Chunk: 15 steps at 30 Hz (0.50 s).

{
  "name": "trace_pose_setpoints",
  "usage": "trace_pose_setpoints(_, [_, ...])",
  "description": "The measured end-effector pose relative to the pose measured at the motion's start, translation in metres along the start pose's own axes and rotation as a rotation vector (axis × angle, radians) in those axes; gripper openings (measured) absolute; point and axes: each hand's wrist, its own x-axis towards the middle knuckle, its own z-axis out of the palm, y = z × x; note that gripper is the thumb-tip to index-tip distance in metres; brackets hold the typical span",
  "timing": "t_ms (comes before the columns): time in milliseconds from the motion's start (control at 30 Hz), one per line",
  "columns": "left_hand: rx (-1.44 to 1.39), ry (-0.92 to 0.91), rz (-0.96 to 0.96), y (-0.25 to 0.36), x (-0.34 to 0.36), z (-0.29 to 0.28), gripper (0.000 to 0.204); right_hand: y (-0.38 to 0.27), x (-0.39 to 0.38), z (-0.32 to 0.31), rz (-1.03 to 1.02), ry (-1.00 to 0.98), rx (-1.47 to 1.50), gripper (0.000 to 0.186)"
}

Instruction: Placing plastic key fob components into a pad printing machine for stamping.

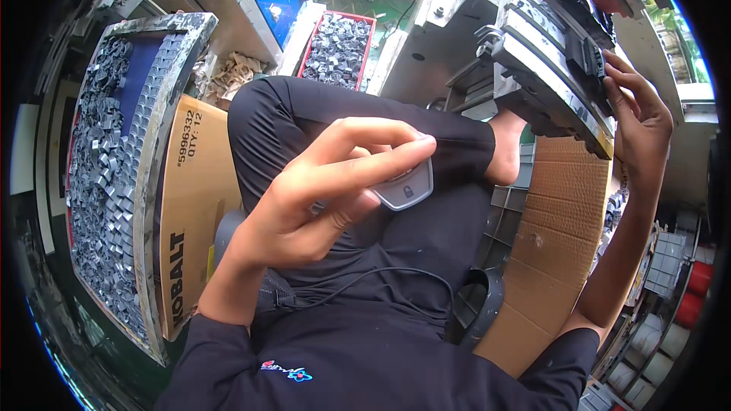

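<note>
The left hand (316, 194) holds a small grey piece (403, 192) pinched between fingers and thumb, raised over the dark trousers (434, 205) of the seated person's lap; the piece has a pale rim and a small dark symbol, and the fingers cover part of it. On the right, the right hand (643, 110) reaches up with its fingertips against the dark edge of a black-and-white machine part (548, 61); I cannot tell whether it grips anything there. A bare foot (506, 152) shows just beneath that machine part, and a bent cardboard sheet (560, 221) stands nearer, on the right. To the left, a worn tray (142, 213) carries a heap of small grey pieces (106, 167), tilted to view beside a cardboard box (194, 190). At the far side, a red-rimmed tray (371, 42) holds more grey pieces, near crumpled brown paper (234, 72) and a blue panel (276, 4). A thin dark cable (403, 269) crosses the lap nearby.
</note>
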Motion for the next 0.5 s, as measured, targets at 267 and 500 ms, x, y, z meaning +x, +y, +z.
trace_pose_setpoints(267, [-0.084,-0.007,0.033,-0.005,-0.003,0.0,0.043,-0.025,-0.002,0.011,0.018,0.03,-0.357,0.03])
trace_pose_setpoints(500, [-0.044,-0.012,0.009,-0.005,-0.003,0.005,0.065,-0.027,-0.009,0.017,-0.001,0.083,-0.466,0.031])
